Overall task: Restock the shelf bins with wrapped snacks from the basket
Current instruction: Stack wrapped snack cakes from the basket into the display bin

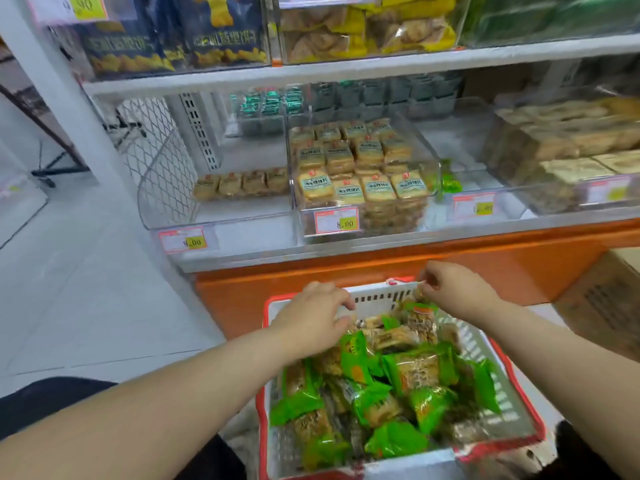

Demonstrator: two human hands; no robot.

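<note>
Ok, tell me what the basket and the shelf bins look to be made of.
Basket: looks like moulded plastic, white slotted walls, red rim, dull finish. Shelf bins: clear hard plastic, probably acrylic; contents show through and edges catch glare.

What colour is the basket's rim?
Red, on a white slatted basket; the head view shows it.

Both hands, left [317,318] and right [453,292], reach into basket [498,351] of green-wrapped snacks [415,372] below shelf bins [363,216]
</note>
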